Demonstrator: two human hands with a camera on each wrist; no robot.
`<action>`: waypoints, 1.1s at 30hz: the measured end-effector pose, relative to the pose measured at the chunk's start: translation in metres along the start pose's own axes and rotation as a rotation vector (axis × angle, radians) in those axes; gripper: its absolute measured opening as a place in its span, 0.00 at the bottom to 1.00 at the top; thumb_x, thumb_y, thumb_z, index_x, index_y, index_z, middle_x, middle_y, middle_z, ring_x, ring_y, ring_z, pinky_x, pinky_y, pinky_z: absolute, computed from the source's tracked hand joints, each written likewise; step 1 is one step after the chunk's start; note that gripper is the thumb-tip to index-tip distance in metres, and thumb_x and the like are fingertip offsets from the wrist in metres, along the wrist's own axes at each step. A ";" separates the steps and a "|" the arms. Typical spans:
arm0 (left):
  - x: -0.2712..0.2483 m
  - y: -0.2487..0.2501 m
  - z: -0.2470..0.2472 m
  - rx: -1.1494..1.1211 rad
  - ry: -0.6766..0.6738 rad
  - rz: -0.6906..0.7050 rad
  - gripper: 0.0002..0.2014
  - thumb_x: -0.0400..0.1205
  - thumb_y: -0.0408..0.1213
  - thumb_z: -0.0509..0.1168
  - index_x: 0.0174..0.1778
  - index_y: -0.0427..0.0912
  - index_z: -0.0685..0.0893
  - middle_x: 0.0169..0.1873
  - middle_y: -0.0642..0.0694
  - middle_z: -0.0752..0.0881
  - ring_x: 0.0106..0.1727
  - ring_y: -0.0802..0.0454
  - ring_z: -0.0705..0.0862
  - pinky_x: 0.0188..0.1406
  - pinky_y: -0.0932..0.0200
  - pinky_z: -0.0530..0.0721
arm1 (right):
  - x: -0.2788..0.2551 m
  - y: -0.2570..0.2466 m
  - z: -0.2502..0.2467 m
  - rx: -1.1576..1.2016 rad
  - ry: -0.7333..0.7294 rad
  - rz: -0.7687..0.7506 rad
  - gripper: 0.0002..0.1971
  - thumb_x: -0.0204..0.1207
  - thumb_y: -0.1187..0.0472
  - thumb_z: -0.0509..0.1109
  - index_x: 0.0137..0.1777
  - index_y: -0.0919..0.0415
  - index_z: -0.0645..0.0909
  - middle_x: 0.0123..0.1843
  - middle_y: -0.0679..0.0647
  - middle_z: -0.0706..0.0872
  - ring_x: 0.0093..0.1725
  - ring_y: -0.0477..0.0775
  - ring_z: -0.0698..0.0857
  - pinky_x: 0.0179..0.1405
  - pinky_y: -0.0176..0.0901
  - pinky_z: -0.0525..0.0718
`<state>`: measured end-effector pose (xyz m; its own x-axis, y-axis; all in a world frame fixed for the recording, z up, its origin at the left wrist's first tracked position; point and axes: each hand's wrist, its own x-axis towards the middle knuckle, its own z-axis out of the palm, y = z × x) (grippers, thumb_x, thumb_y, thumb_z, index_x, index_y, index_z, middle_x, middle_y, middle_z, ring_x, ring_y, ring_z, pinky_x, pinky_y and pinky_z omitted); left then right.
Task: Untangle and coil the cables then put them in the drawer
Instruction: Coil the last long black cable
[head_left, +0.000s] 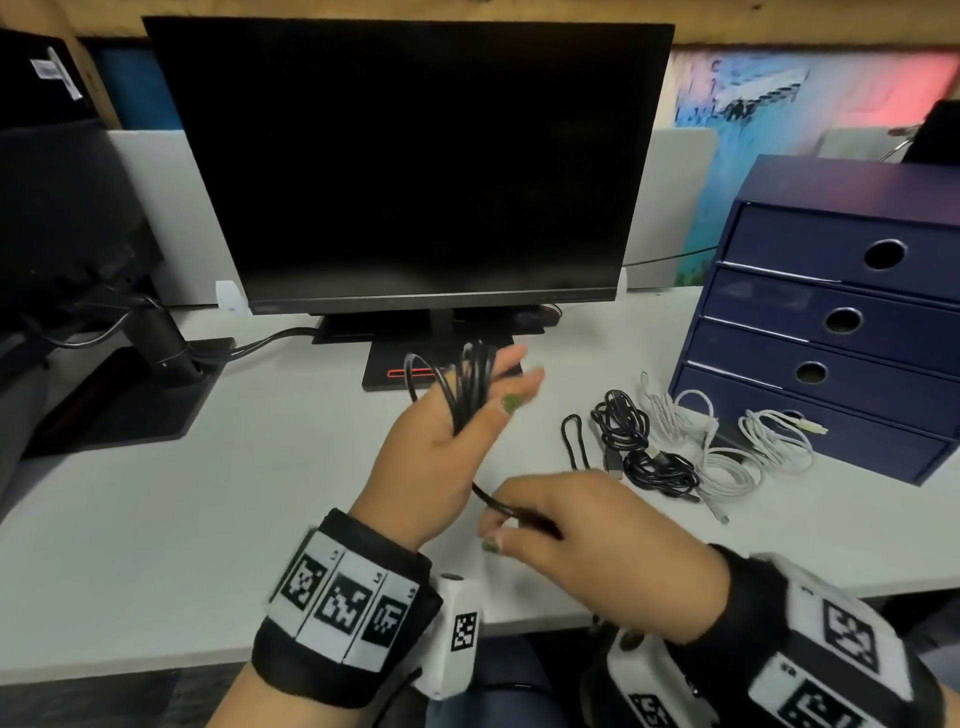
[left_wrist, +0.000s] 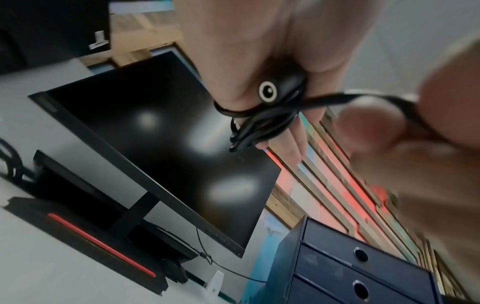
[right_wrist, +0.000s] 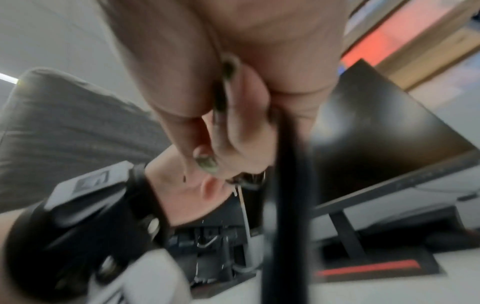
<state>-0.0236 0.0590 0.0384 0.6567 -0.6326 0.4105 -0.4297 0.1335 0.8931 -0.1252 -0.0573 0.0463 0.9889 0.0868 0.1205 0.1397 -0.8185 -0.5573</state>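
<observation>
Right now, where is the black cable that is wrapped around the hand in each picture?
Head view: the thin black cable is looped around the left hand, centre, its tail pinched by the right hand.
Left wrist view: upper centre, wound round the fingers.
Right wrist view: a blurred black strand down the centre, pinched between fingertips.
Shared landmark: the dark flat monitor.

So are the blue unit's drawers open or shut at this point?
All four visible drawers of the blue drawer unit look shut: their fronts sit roughly flush. The bottom front's right end is cut off in the head view.
</observation>
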 end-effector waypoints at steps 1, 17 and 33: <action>-0.001 -0.002 0.002 0.113 -0.027 -0.013 0.16 0.86 0.38 0.60 0.67 0.60 0.77 0.55 0.60 0.89 0.59 0.68 0.84 0.57 0.78 0.75 | -0.001 -0.001 -0.008 -0.028 0.058 -0.021 0.05 0.78 0.52 0.69 0.47 0.51 0.85 0.29 0.40 0.78 0.34 0.34 0.77 0.36 0.27 0.72; -0.010 0.018 0.007 -0.321 -0.423 -0.095 0.13 0.81 0.41 0.61 0.53 0.41 0.88 0.15 0.51 0.78 0.16 0.48 0.71 0.29 0.37 0.76 | 0.017 0.021 -0.054 0.517 0.382 -0.209 0.08 0.72 0.64 0.70 0.47 0.51 0.83 0.38 0.49 0.86 0.36 0.51 0.83 0.40 0.37 0.83; 0.000 0.009 0.003 -0.159 0.246 0.008 0.14 0.83 0.45 0.61 0.63 0.51 0.83 0.59 0.55 0.88 0.65 0.61 0.82 0.66 0.63 0.75 | 0.001 0.032 0.040 0.456 -0.229 0.075 0.13 0.77 0.64 0.62 0.52 0.44 0.80 0.34 0.53 0.81 0.32 0.46 0.80 0.42 0.43 0.78</action>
<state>-0.0294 0.0574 0.0460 0.7925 -0.4295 0.4330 -0.3461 0.2679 0.8991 -0.1172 -0.0611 -0.0042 0.9756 0.2012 -0.0874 0.0258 -0.5011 -0.8650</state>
